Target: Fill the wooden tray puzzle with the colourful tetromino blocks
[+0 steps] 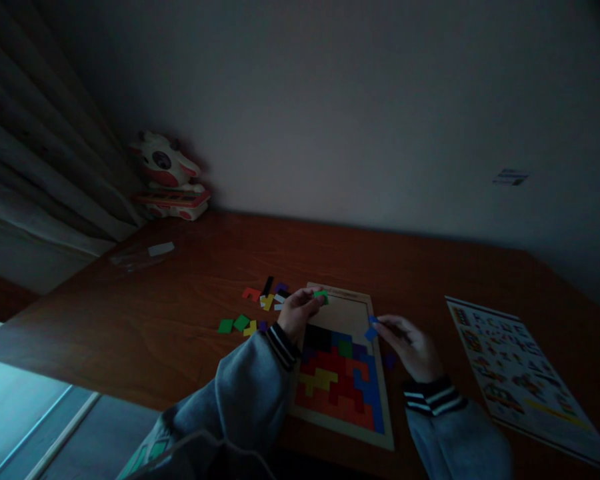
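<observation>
A wooden puzzle board point(349, 309) lies on the brown table, its lower part filled with red, orange, yellow, blue and black pieces. My left hand point(300, 313) holds a small green piece point(321, 295) over the board's upper left corner. My right hand point(411, 345) pinches a blue piece point(371, 331) at the board's right edge. Loose coloured pieces point(265, 303) lie scattered to the left of the board. A purple piece point(390, 360) lies by my right wrist.
A printed pattern sheet point(515, 373) lies at the right of the table. A plush cow toy point(169, 175) sits on a small box in the far left corner by the curtain. A clear plastic bag point(143, 255) lies on the table's left part.
</observation>
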A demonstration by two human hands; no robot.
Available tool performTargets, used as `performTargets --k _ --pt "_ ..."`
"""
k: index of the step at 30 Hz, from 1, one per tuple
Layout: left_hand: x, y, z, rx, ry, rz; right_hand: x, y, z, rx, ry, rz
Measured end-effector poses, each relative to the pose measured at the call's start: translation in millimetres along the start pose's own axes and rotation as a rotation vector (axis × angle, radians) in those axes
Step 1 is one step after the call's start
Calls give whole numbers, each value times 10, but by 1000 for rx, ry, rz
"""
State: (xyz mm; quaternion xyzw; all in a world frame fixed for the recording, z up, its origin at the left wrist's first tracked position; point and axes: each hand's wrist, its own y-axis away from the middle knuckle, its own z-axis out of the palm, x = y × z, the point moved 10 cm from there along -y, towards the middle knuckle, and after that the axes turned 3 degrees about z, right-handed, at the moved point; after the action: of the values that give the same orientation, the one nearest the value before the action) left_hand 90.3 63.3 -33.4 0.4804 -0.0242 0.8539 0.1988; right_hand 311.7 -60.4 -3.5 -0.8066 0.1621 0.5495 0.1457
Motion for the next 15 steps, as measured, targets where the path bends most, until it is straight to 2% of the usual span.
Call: performTargets --k 4,7,9,12,15 --pt "-7 5 -18 30 0 -10 -109 -101 279 -298 176 -93" --pt "-10 1 -15 30 -2 -9 -191 -119 382 -396 231 -150" --pt "-19 -6 -14 24 -6 -13 -168 -160 332 -338 203 -124" --pt "-28 -10 -21 14 -31 -15 -25 -195 168 -179 92 -38" --pt "-27 3 -23 13 -53 -24 95 -158 103 -124 -33 -15"
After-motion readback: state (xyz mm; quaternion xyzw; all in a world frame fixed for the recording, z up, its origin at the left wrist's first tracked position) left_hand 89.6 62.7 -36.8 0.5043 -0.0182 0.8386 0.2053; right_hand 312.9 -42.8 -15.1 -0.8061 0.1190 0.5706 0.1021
